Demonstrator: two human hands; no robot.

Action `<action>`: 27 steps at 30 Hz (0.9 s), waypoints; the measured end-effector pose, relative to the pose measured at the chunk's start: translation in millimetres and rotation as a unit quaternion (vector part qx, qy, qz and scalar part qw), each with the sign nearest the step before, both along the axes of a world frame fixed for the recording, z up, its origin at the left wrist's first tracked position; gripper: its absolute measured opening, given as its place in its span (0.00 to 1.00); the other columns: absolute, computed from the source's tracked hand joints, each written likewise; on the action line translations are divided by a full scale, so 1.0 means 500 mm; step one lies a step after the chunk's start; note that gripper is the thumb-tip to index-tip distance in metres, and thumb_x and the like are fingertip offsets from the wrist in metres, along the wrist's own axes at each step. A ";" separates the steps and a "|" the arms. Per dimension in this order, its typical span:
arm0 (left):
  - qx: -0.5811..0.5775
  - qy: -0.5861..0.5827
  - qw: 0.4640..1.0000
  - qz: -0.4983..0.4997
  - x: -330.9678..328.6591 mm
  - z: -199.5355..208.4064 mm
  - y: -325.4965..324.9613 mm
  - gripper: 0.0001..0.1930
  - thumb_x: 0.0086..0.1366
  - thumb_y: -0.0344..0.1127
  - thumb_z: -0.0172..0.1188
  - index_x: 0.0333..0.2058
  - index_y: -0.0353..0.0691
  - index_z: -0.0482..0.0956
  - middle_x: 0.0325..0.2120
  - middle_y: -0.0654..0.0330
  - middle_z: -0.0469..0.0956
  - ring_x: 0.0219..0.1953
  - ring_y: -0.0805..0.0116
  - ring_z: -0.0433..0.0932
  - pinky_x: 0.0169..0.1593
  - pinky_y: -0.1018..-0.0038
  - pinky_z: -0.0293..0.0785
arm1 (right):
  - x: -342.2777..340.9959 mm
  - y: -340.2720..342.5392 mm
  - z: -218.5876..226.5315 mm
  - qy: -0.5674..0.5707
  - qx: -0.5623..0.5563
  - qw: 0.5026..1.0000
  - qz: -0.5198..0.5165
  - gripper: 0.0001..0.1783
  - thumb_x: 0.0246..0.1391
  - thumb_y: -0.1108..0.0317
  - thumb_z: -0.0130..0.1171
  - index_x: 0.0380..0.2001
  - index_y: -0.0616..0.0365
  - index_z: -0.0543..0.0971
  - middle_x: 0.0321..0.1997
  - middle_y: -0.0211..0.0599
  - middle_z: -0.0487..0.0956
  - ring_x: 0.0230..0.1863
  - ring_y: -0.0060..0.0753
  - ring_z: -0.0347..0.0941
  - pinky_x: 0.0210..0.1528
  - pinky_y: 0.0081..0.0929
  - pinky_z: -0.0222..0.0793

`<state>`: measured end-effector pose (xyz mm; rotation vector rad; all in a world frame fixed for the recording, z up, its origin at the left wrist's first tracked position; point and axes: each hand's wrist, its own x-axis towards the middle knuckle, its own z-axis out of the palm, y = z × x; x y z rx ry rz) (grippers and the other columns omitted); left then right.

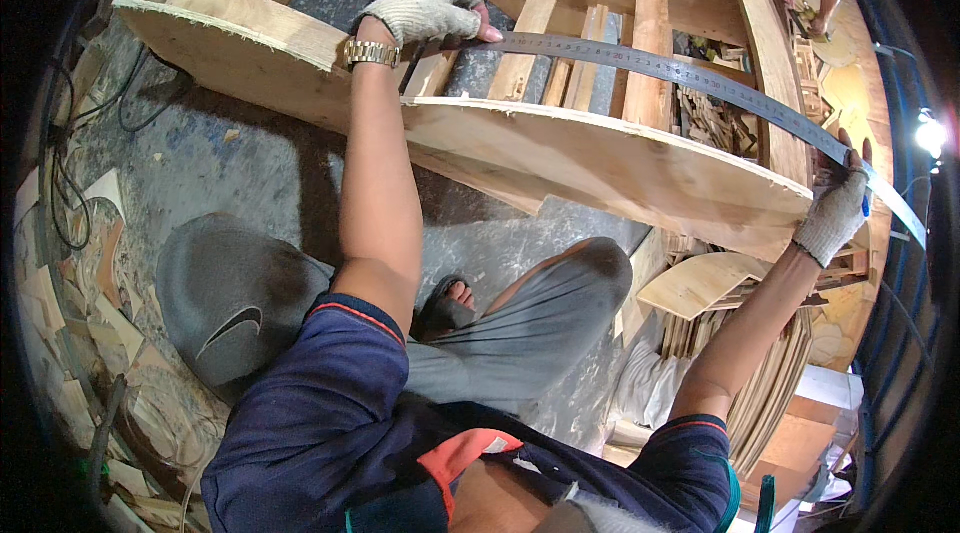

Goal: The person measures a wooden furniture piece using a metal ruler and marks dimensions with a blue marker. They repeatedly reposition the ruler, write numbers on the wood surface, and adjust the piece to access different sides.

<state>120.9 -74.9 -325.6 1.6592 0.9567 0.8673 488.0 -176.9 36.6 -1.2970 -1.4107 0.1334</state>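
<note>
The person sat low on the grey floor (270, 168), knees spread either side, with a wooden frame (600, 153) across the front. Over its slats (541, 8) ran the ruler (680, 68), long and steel, stretched from one hand to the other and on past the right one.

The left hand (425, 11), in a pale glove with bare fingertips, was narrowed on the ruler's near end, and a gold watch (372, 53) circled that wrist. The right hand (838, 213), gloved the same way, held the ruler toward its far end, fingers reaching across it, just beyond the frame's right corner. From where I stood I couldn't be sure whether the ruler touched the slats or hung a little above them.

Beneath the slats at the right lay a heap of offcuts (715, 118). Nearer, by the right forearm, a bent panel (690, 285) lay above a stack of strips (775, 383). More scraps (150, 383) littered the left side. At the upper right, a co-worker's hand (826, 18) reached down, near a bright lamp (931, 133).
</note>
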 end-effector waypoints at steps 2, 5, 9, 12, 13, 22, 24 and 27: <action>0.008 0.008 1.000 0.008 -0.004 -0.003 0.000 0.22 0.55 0.55 0.73 0.31 0.41 0.82 0.26 0.66 0.78 0.33 0.72 0.75 0.40 0.72 0.70 | 0.003 0.003 0.002 -0.010 -0.004 1.000 0.007 0.27 0.66 0.78 0.42 0.68 0.70 0.58 0.55 0.74 0.75 0.57 0.59 0.76 0.58 0.57 0.80; -0.007 -0.012 1.000 0.003 -0.005 0.006 -0.011 0.22 0.55 0.55 0.73 0.31 0.41 0.82 0.25 0.66 0.78 0.33 0.72 0.75 0.40 0.72 0.70 | 0.004 -0.001 0.002 -0.019 -0.006 1.000 0.006 0.28 0.66 0.78 0.42 0.68 0.71 0.58 0.55 0.72 0.76 0.56 0.58 0.77 0.58 0.55 0.80; -0.007 -0.004 1.000 -0.020 0.003 -0.005 0.003 0.21 0.55 0.53 0.73 0.32 0.40 0.82 0.25 0.67 0.77 0.32 0.73 0.74 0.40 0.73 0.70 | 0.025 -0.013 -0.003 0.006 -0.006 1.000 0.001 0.27 0.65 0.76 0.48 0.67 0.68 0.63 0.55 0.64 0.78 0.55 0.52 0.78 0.60 0.47 0.79; -0.035 -0.074 0.996 -0.045 0.018 -0.010 -0.001 0.22 0.56 0.55 0.72 0.33 0.40 0.82 0.26 0.69 0.77 0.32 0.75 0.73 0.39 0.73 0.70 | 0.038 -0.028 0.001 -0.016 0.012 1.000 -0.020 0.23 0.65 0.75 0.51 0.62 0.67 0.70 0.52 0.59 0.81 0.49 0.46 0.79 0.55 0.39 0.79; -0.025 0.022 0.999 -0.031 0.009 -0.015 0.016 0.20 0.56 0.53 0.73 0.33 0.41 0.82 0.27 0.70 0.77 0.32 0.75 0.73 0.40 0.72 0.70 | 0.018 -0.021 0.005 -0.039 0.015 0.999 -0.015 0.22 0.65 0.75 0.51 0.60 0.68 0.72 0.50 0.57 0.82 0.46 0.43 0.80 0.52 0.37 0.79; -0.135 -0.137 0.981 -0.033 0.017 0.013 -0.013 0.14 0.57 0.40 0.73 0.31 0.39 0.77 0.21 0.68 0.72 0.25 0.77 0.70 0.30 0.76 0.68 | 0.004 -0.016 -0.030 -0.023 0.033 0.998 0.057 0.33 0.66 0.70 0.53 0.69 0.74 0.57 0.45 0.58 0.84 0.40 0.42 0.83 0.38 0.33 0.83; -0.157 -0.150 0.975 -0.034 0.017 0.017 -0.013 0.14 0.57 0.40 0.72 0.31 0.39 0.77 0.21 0.68 0.72 0.25 0.77 0.70 0.29 0.77 0.67 | 0.006 -0.011 -0.036 0.000 0.032 0.998 0.059 0.33 0.66 0.70 0.53 0.69 0.74 0.57 0.45 0.59 0.83 0.40 0.44 0.83 0.39 0.35 0.84; -0.146 -0.139 0.979 -0.031 0.006 0.005 -0.006 0.13 0.57 0.39 0.72 0.31 0.38 0.77 0.21 0.69 0.71 0.24 0.78 0.69 0.29 0.77 0.66 | -0.017 -0.010 -0.039 -0.034 0.017 0.998 0.044 0.32 0.67 0.70 0.53 0.68 0.74 0.58 0.46 0.60 0.83 0.42 0.46 0.83 0.40 0.37 0.85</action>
